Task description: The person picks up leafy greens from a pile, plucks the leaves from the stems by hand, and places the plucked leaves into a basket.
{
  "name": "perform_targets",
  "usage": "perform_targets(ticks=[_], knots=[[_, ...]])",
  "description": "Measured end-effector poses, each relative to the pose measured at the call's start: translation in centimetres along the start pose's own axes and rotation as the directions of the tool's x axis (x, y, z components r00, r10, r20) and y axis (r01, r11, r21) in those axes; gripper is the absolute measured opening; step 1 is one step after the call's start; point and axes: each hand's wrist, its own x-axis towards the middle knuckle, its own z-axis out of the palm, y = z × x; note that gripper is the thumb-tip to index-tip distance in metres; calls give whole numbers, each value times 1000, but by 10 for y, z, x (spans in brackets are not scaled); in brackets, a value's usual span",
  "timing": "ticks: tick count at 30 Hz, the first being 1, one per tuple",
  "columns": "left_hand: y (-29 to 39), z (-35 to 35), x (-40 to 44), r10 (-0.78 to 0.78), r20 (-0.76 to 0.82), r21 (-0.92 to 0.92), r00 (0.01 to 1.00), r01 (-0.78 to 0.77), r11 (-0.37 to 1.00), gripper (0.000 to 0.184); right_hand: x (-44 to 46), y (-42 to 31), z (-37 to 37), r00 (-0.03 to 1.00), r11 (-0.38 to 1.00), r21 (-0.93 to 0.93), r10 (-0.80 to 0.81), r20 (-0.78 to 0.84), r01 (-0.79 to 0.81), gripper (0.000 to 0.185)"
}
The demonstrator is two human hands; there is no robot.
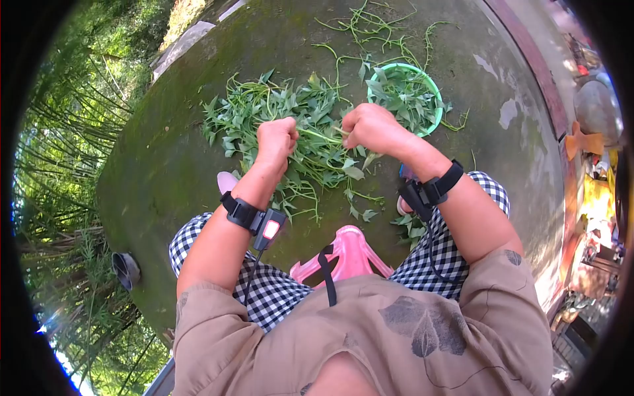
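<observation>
A leafy green vine stem [321,136] stretches between my two hands, above a wide heap of leafy vines [264,105] on the ground. My left hand [277,140] is closed in a fist around the stem's left end. At its other end my right hand [374,127] pinches the stem between bent fingers. Just beyond the right hand stands a green basin [437,99] with picked leaves [404,96] in it. Both wrists carry black straps with small devices.
Bare, stripped stems [370,30] lie scattered at the far side, beyond the basin. A pink plastic stool [353,247] is between my legs. Bamboo grows along the left, where a dark pot [125,270] lies. A reddish edge [528,59] borders the mossy ground on the right.
</observation>
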Motion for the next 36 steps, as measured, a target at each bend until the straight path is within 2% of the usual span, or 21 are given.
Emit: perform_targets(ticks=[1, 2, 5, 7, 8, 9, 10, 11, 12, 13, 15, 18, 19, 22, 23, 25, 28, 31, 33, 35, 36], knots=[[12, 2, -5, -294, -3, -220, 956, 286, 933, 22, 0, -1, 0, 999, 1000, 16, -12, 36, 12, 21], [17, 4, -8, -312, -28, -296, 950, 290, 910, 20, 3, 0, 0, 996, 999, 24, -28, 81, 26, 21], [3, -22, 16, -265, -162, -328, 951, 201, 923, 18, 4, 0, -5, 988, 1000, -29, -7, 154, 12, 18], [9, -39, 27, -410, -158, -491, 898, 289, 822, 4, 7, 9, -5, 998, 971, 238, 23, -54, -10, 16], [7, -48, 29, -375, 47, -532, 926, 340, 775, 8, 9, 16, -6, 987, 930, 367, 62, -150, -3, 16], [8, -53, 26, -320, 249, -557, 914, 405, 725, 12, 20, 30, -12, 937, 931, 363, 91, -337, 41, 20], [16, -44, 16, -303, 267, -563, 915, 404, 721, 15, 31, 45, -23, 850, 913, 396, 130, -511, 98, 35], [29, -28, 5, -286, 284, -570, 915, 401, 717, 18, 33, 50, -44, 788, 918, 362, 101, -607, 161, 55], [36, -19, -3, -266, 298, -579, 917, 396, 713, 20, 37, 58, -59, 670, 980, 177, 71, -739, 92, 67], [32, -17, -2, -205, 425, -597, 882, 443, 669, 24, 36, 58, -73, 614, 995, 104, 80, -785, 3, 71], [32, -8, -9, -189, 442, -616, 877, 450, 647, 25, 33, 50, -75, 503, 999, 44, 25, -864, 25, 54], [30, 0, -8, -146, 447, -619, 883, 423, 661, 26, 32, 29, -52, 854, 850, 480, 75, -515, 215, 31], [30, 2, -9, -137, 451, -618, 882, 419, 666, 26, 33, 18, -36, 903, 772, 593, 58, -426, 230, 16], [37, 11, -16, -161, 482, -596, 861, 457, 660, 25, 29, -1, -1, 989, 754, 652, 20, -144, 79, 20], [37, 14, -18, -184, 467, -587, 865, 458, 668, 25, 28, -6, 11, 992, 742, 667, 25, -123, 63, 24], [36, 23, -20, -219, 442, -570, 870, 461, 680, 25, 29, -3, 22, 993, 812, 580, 7, -119, 64, 26], [36, 31, -24, -230, 471, -564, 852, 491, 664, 24, 29, 2, 32, 972, 872, 473, -15, -233, 127, 25], [39, 37, -27, -249, 469, -547, 848, 500, 671, 24, 25, 6, 29, 989, 832, 550, 18, -150, 68, 12], [40, 38, -29, -262, 464, -535, 846, 503, 678, 24, 21, 11, 27, 992, 808, 585, 9, -130, 69, 14], [37, 38, -27, -252, 483, -470, 839, 491, 734, 38, 21, 24, 22, 992, 837, 541, -12, -123, 77, 21], [45, 37, -29, -249, 494, -427, 833, 482, 765, 42, 16, 24, 8, 984, 914, 392, -37, -176, 104, 20]])
